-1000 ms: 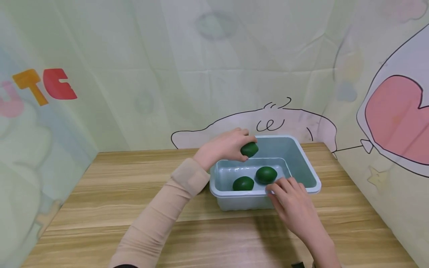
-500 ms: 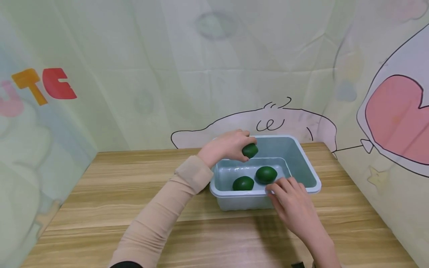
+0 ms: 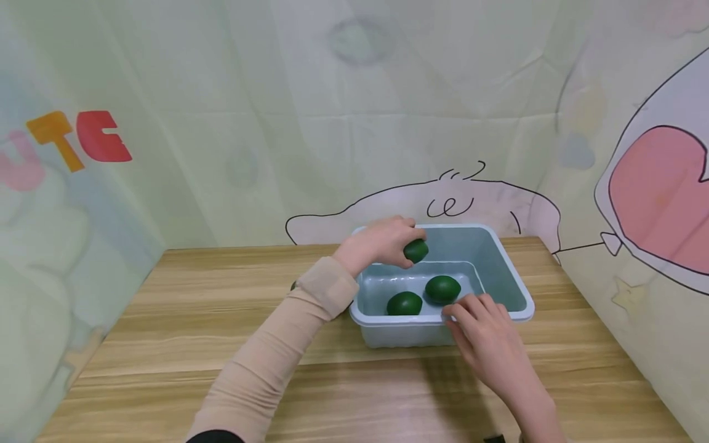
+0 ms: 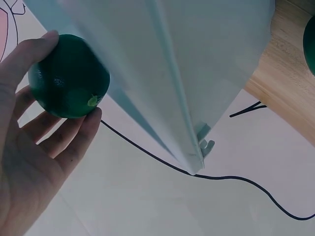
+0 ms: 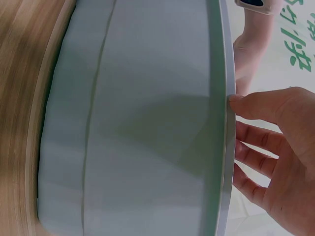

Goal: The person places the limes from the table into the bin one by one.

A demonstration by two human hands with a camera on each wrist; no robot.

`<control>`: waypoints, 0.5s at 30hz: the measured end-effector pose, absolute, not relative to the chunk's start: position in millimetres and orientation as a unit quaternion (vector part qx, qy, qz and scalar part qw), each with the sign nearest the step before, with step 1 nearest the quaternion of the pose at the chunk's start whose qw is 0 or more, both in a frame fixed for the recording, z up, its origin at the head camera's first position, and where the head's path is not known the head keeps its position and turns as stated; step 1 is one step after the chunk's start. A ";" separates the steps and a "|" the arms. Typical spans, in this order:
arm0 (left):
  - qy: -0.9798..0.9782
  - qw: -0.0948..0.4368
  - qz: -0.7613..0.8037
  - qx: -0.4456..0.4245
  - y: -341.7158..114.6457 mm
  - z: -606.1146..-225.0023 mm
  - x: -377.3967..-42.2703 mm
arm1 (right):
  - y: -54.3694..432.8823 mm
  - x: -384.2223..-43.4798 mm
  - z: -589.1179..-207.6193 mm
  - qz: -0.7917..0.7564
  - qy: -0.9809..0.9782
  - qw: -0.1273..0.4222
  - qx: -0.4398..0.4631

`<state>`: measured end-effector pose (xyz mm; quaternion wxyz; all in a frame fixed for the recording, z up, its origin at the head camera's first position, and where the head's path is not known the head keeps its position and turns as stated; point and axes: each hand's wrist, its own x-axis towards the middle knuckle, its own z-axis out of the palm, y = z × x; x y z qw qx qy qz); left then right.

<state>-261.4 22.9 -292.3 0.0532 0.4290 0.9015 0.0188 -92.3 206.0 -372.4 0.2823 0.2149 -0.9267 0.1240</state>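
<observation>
My left hand (image 3: 388, 241) holds a dark green lime (image 3: 416, 251) above the left part of a pale blue plastic bin (image 3: 407, 335). In the left wrist view, thumb and fingers curl round that lime (image 4: 69, 78), whose small light green stem end shows. Two more limes lie on the bin's floor, one at the near left (image 3: 404, 304) and one near the middle (image 3: 442, 289). My right hand (image 3: 487, 338) pinches the bin's near rim. In the right wrist view, its thumb is outside the rim (image 5: 228, 147) and its fingers are behind it.
Left of the bin, a green round thing (image 3: 294, 285) is mostly hidden behind my left sleeve; a green object (image 4: 309, 44) also shows at the left wrist view's edge. The bin stands on a wooden table (image 3: 221, 295), with a printed cloth backdrop (image 3: 249, 154) behind.
My left hand, still gripping the lime, has moved very slightly down and right. A bit of green has come into view behind the left sleeve. The right hand stays on the rim.
</observation>
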 end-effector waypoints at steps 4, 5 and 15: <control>0.902 0.055 0.020 0.427 23.9 -293.6 -261.5 | 206.0 -92.2 -372.4 0.125 -0.926 0.284 0.216; 0.902 0.055 0.021 0.427 24.0 -293.8 -261.6 | 205.9 -92.1 -372.4 0.125 -0.926 0.284 0.216; 0.906 0.059 0.011 0.418 23.4 -296.9 -261.3 | 206.4 -92.3 -372.7 0.123 -0.926 0.284 0.216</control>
